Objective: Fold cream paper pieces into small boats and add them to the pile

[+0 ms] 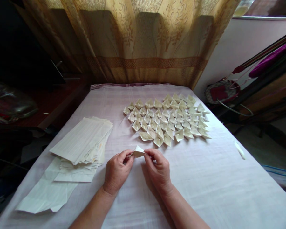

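Note:
My left hand (116, 171) and my right hand (158, 168) meet over the near middle of the table, both pinching a small folded piece of white paper (138, 152) by its two ends. The paper is held just above the cloth. Beyond it lie several finished folded paper boats (168, 119) packed in rows. To the left sits a stack of lined paper sheets (82, 141).
The table wears a pale lilac cloth (205, 178). More loose sheets (47, 194) hang near the left front edge. A small paper scrap (240, 150) lies at the right edge. A patterned curtain (143, 41) hangs behind; furniture and bags stand right.

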